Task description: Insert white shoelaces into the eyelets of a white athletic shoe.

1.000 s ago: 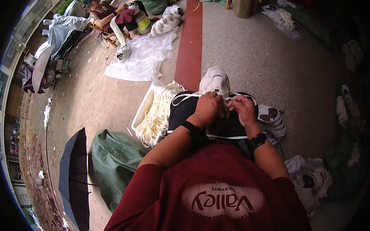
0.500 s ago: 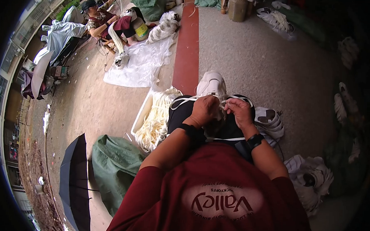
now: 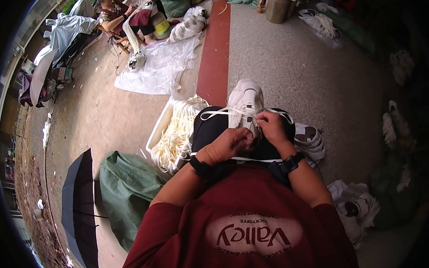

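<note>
A white sneaker [image 3: 245, 98] lies between my black-clad knees, its toe pointing away from me. A flat white shoelace [image 3: 215, 113] runs across its eyelet area, with loops hanging out to both sides. My left hand [image 3: 231, 143] is closed at the near, ankle end of the sneaker; its fingertips are partly hidden. Higher up, on the right side of the lacing, my right hand [image 3: 273, 127] pinches the shoelace between thumb and fingers. Another stretch of white lace crosses my lap below the hands.
At my left stands a white box [image 3: 153, 140] heaped with cream laces, near a green sack [image 3: 126, 187] and a black umbrella [image 3: 81, 205]. More white shoes [image 3: 310, 140] lie to my right. A seated co-worker [image 3: 117, 15] is at the far left, by plastic sheeting [image 3: 150, 73].
My left hand has dropped from the lacing to the near end of the sneaker, uncovering the eyelets. My right hand has shifted slightly and stays at the lace.
</note>
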The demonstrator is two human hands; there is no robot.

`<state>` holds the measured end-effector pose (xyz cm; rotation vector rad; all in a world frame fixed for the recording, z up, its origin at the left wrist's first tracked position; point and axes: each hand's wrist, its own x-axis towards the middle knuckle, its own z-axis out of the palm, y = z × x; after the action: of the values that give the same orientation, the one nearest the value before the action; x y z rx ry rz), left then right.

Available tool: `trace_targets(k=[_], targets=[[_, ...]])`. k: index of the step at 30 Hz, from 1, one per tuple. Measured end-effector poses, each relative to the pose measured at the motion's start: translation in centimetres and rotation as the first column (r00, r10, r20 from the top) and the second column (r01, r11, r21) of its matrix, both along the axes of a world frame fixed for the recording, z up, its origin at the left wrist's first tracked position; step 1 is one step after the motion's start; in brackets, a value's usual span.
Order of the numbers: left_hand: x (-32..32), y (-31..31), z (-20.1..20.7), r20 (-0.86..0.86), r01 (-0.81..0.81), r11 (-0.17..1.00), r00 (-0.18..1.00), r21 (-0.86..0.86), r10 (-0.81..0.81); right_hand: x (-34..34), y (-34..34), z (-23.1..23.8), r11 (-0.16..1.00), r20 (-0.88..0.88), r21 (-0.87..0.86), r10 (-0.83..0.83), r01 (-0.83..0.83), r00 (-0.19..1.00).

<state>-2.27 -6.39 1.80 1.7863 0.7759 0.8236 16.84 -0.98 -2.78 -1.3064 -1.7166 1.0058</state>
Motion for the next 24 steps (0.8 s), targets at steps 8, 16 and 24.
trace_targets(k=[8, 16, 24], targets=[[-2.9, -1.4, -0.1, 0.327, 0.037, 0.922, 0.940, -0.384, 0.099, -1.8, -0.3, 1.5, 0.954, 0.510, 0.281, -0.053, -0.108, 0.859], [-4.4, 0.2, -3.4, 0.703, -0.062, 0.878, 0.574, -0.474, 0.420, -2.3, -0.2, 2.0, 0.927, 0.642, 0.306, -0.032, -0.218, 0.766], [-5.5, 3.9, -3.6, 0.776, -0.105, 0.841, 0.338, -0.531, 0.532, -2.1, 1.0, 2.3, 0.935, 0.714, 0.178, 0.092, -0.307, 0.694]])
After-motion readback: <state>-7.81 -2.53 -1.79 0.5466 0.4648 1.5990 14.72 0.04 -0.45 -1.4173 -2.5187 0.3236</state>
